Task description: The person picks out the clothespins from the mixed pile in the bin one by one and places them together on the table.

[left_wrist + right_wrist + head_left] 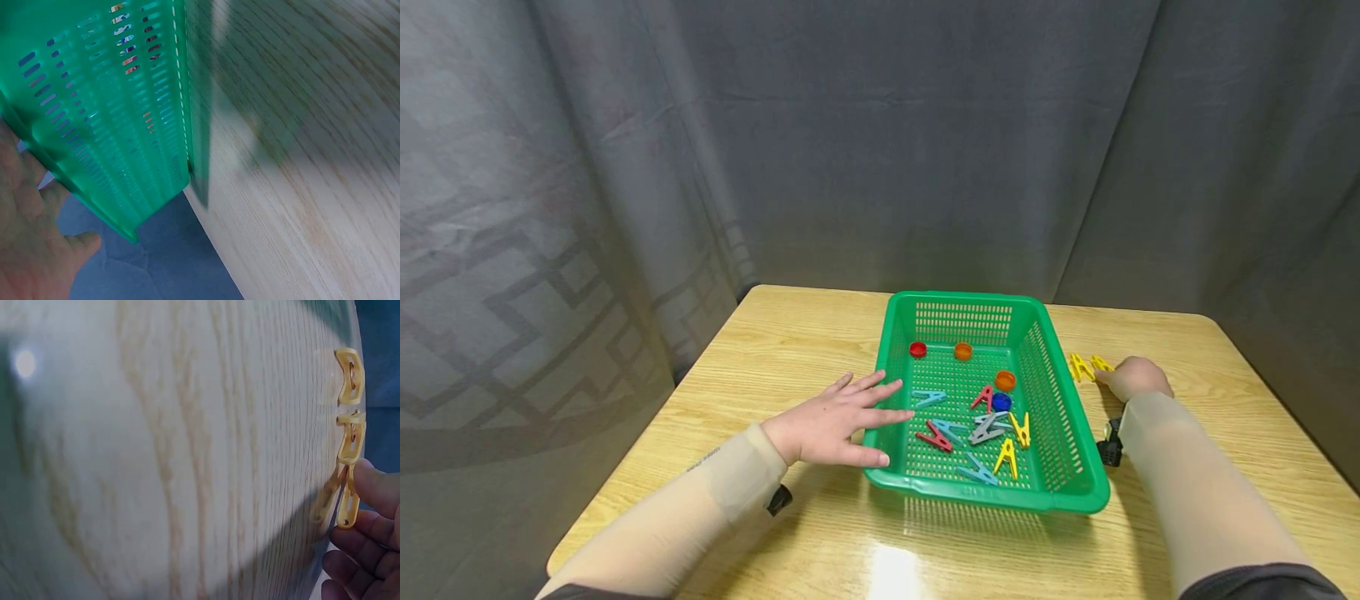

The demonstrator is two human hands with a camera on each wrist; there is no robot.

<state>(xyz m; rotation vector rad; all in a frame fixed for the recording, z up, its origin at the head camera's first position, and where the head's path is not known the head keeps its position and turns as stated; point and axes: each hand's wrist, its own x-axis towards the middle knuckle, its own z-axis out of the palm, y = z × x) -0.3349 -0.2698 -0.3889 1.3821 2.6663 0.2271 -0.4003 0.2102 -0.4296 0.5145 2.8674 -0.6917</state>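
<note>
- Step in hand, my read: picking up a yellow clip outside the basket, so it can go in with the rest.
- Right hand (1137,380): thumb and fingers curled about the near yellow clip (1102,364), looks like a pinch. How firm, can't tell from here.
- Far yellow clip (1081,367): on the table (775,342), just beyond the right hand's fingertips, on their left.
- Green basket (970,493): left of the right hand, right of the left hand, between the two.
- Left hand (837,419): fingers spread and straight over the basket's near-left rim, grasping nothing. Can't tell whether it presses on the rim.
- In the basket, right of the left hand: red clip (936,437), grey clip (986,429), blue and yellow ones too; also orange cap (1005,381), blue cap (1002,402).
- Next move probably calls for: a secure pinch, lift clear of the basket's right wall, swing left, let go inside.
- Watch: the far clip sits close enough to get nudged. Left hand could steady the rim.
</note>
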